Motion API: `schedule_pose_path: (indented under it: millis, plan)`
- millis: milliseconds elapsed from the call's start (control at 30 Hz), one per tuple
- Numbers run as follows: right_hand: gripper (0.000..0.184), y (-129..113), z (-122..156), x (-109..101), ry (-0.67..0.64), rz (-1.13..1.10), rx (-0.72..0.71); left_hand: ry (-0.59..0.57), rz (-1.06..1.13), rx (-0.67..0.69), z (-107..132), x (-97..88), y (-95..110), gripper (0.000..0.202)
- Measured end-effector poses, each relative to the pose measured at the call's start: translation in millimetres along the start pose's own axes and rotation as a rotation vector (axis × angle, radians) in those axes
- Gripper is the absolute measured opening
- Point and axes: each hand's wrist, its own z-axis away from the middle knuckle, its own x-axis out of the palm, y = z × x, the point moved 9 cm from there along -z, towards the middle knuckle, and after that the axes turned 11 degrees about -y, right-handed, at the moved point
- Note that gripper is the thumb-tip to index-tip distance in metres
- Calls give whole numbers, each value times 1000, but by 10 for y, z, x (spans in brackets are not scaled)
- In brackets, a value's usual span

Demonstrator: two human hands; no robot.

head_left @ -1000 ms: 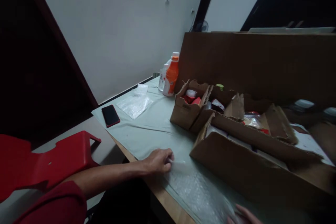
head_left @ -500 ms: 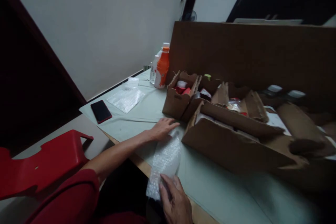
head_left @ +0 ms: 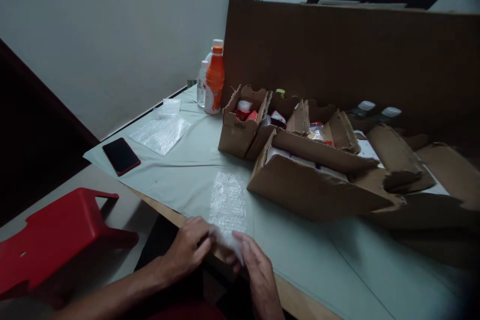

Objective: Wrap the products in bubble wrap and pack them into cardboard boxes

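Observation:
A strip of clear bubble wrap point(head_left: 228, 203) lies on the pale green table cover point(head_left: 195, 170), its near end hanging over the table's front edge. My left hand point(head_left: 190, 248) and my right hand point(head_left: 253, 264) both pinch that near end at the edge, fingers curled on the plastic. Just beyond the wrap stands a long open cardboard box point(head_left: 311, 185) with torn flaps.
Smaller open cartons point(head_left: 240, 122) hold small items. An orange bottle point(head_left: 214, 81) and clear bottles stand at the back by a tall cardboard sheet point(head_left: 352, 55). A black phone point(head_left: 121, 155) and another bubble wrap piece point(head_left: 160, 133) lie left. A red plastic stool point(head_left: 56, 240) sits below left.
My left hand drew back from the wrap's far end to its near end, joining my right hand. The wrap slid toward the table edge. The camera view tilted down and shifted.

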Motion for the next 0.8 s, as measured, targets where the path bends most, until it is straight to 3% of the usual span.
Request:
schedule_pose_path:
  millis: [100,167,233,300,433,567,667,733,800]
  plan:
    - [57,2,131,-154,167,-13,-75,73,39,-188,-145,-15,-185,30]
    - [46,-127,208,-213,242,213,-218,59,15,-227,-193,-19,-234,45]
    - [33,-337,239,-99,207,562,-428,34,-25,-257,-214,-20,-269,53]
    - [37,-469,215,102,122,896,-597,14,-75,-281,-234,-17,-287,56]
    - [52,-450,-44,287,-6,1265,-609,6,-134,-275,-258,-18,-258,56]
    - [43,-470,-173,323,-72,1265,-637,172,-210,-32,-123,-167,33,49]
    - [33,-520,-197,335,-128,1173,-614,128,-235,144,-14,-117,201,46]
    - [27,-549,-208,335,-162,1123,-586,83,-184,120,-19,-82,137,42]
    - [25,-613,-196,276,-93,1110,-599,86,-112,30,-84,-87,-15,39]
